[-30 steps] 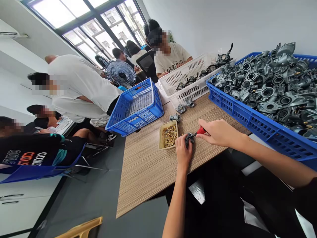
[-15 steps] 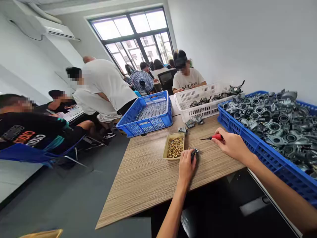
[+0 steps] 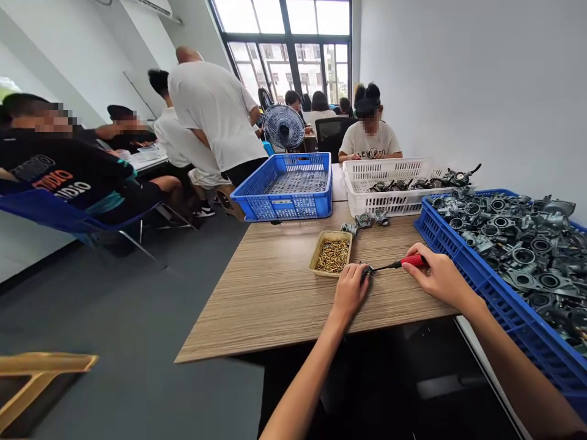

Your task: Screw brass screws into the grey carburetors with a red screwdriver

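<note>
My left hand [image 3: 351,288] is closed around a small dark metal carburetor part [image 3: 367,273] on the wooden table [image 3: 257,299], and the fingers hide most of it. In my right hand [image 3: 433,274] is a screwdriver [image 3: 413,261] with a red handle and dark shaft. Its tip reaches the part in my left hand; whether it sits in a screw is too small to tell. Just beyond my left hand stands a cream tray [image 3: 313,264] holding many small brass pieces [image 3: 333,255]. Several carburetor bodies [image 3: 363,220] lie behind the tray.
To the right, a blue crate [image 3: 440,235] is heaped with carburetors [image 3: 523,255]. At the back stand a white crate [image 3: 389,203] with some carburetors and a blue crate [image 3: 287,208]. Across the table sits a person [image 3: 370,137]; others sit or stand at left near a fan [image 3: 283,127].
The screwdriver has come left and its tip now meets the part in my left hand. The camera view has turned and levelled, and my left hand still grips the part.
</note>
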### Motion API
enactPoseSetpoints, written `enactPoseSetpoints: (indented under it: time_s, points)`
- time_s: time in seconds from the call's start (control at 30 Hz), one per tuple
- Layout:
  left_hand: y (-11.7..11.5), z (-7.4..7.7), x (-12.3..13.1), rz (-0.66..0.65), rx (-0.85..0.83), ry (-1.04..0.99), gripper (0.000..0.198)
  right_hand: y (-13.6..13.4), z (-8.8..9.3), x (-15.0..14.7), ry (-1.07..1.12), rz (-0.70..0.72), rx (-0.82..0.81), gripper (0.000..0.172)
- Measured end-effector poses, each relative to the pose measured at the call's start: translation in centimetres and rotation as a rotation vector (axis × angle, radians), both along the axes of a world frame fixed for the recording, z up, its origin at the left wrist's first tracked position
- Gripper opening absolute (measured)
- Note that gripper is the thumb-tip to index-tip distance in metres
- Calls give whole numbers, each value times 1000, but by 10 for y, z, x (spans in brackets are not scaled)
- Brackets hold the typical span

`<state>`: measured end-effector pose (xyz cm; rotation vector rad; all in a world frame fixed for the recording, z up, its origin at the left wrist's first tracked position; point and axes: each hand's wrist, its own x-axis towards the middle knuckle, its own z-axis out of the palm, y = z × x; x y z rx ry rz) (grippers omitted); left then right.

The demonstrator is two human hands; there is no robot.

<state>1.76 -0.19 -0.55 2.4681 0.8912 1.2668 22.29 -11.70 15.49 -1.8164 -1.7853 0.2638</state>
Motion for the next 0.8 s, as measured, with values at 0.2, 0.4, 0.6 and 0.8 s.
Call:
enactPoseSetpoints:
  time_s: [0.2,0.4,0.6,0.8]
  points:
    - [0,2,1,5,-4,16,23,1,-2,0,-35,31,-33,25]
    - [-1,4,0,-3,-6,12,24,0,0,-5,-51,67,-12,21]
    - [-2,4,0,-15,-11,-5,25,-1,0,-9,-147,64,-14,20]
    - [-1,5,1,-21,-37,15,25,-5,-4,-16,-311,-42,9,25]
